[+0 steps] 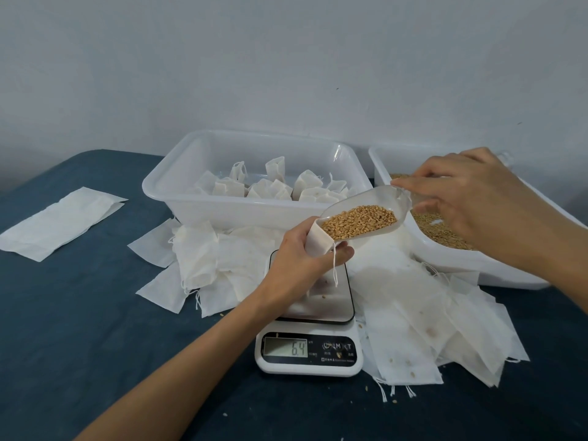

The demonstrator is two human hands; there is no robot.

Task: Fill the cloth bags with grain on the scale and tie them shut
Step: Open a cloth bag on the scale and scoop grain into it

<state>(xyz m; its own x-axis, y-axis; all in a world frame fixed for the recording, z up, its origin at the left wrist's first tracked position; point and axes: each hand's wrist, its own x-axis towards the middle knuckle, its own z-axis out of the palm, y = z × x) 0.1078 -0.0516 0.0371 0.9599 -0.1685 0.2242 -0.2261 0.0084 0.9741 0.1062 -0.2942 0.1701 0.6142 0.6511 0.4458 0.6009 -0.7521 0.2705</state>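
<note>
Left hand [299, 259] gripping cloth bag [318, 241] above scale [310, 338]; right hand [461, 198] apparently pinching grain-laden scoop [366, 214].

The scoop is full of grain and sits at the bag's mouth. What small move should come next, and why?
Probably the right hand should tilt the scoop so its grain slides into the cloth bag, which the left hand holds open above the scale. The scoop's lip already touches the bag's mouth.

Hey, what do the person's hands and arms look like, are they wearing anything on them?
Both arms are bare to the frame's edge: no sleeves show. The left hand and right hand wear no gloves, and no rings, watch or bracelet are visible. Fingernails look short and unpainted.
</note>
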